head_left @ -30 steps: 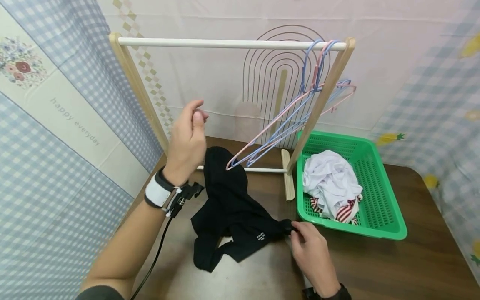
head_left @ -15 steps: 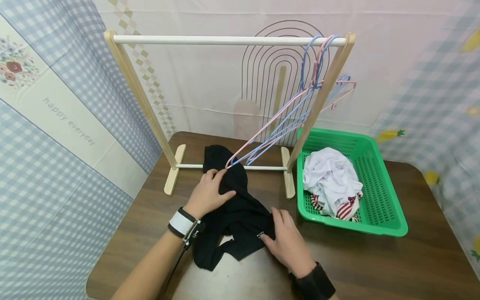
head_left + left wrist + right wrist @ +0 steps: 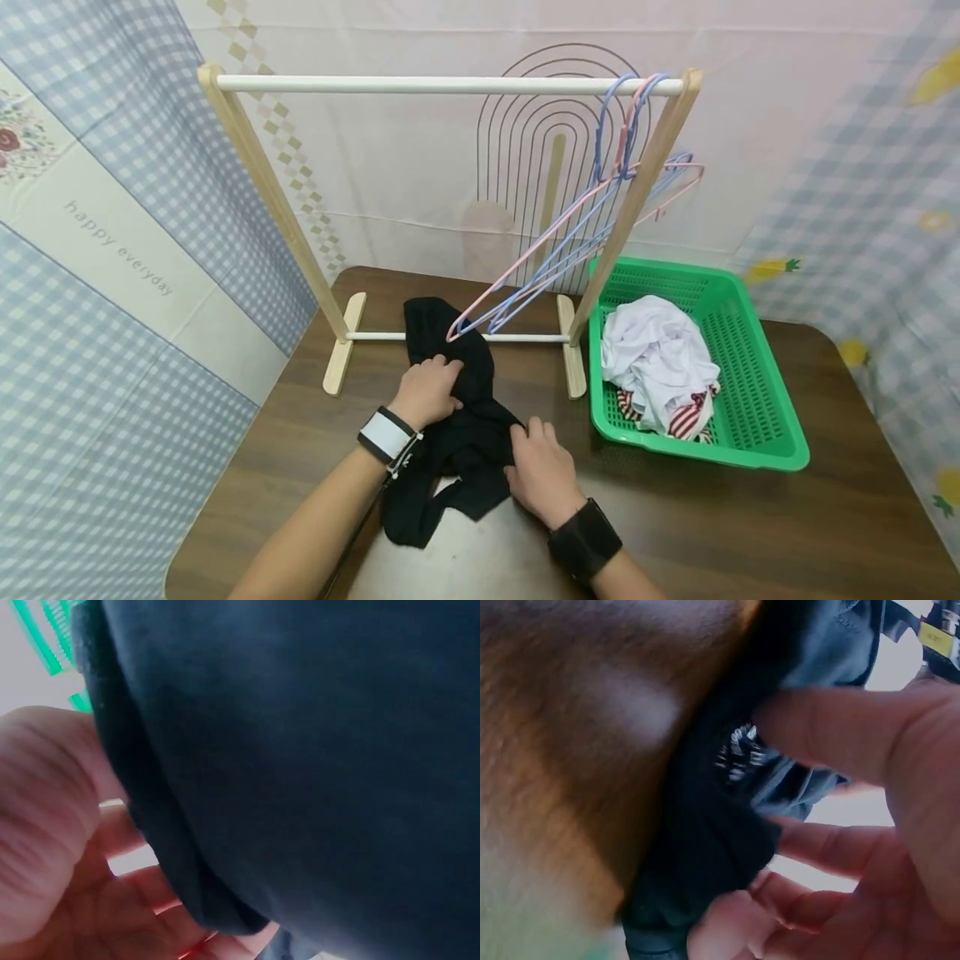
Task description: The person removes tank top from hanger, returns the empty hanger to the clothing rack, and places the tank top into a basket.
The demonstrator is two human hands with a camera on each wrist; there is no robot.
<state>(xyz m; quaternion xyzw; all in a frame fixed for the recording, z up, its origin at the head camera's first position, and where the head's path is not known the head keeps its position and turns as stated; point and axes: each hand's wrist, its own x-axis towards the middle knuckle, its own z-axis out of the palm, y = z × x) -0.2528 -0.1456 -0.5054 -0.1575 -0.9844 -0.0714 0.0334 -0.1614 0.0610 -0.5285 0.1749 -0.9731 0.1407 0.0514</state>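
A crumpled black top [image 3: 468,437] lies on the table, its upper part reaching under the rack's lower bar. My left hand [image 3: 427,392] grips it on the left, fingers curled. In the left wrist view the dark fabric [image 3: 300,772] fills most of the picture, its edge between thumb and fingers. On the right side, my right hand [image 3: 546,473] holds a fold of the same top. White lettering [image 3: 741,754] on the cloth shows beside the thumb in the right wrist view. Some fingertips are hidden by fabric.
A wooden rack [image 3: 450,85] with a white bar stands behind the top. Several pink and blue hangers [image 3: 540,242] hang at its right end, slanting low over the cloth. A green basket [image 3: 757,392] at right holds white and striped clothes [image 3: 660,358].
My left hand has come down from the air onto the black top. My right hand has moved left from its far right end to its body, bringing the right part inward.
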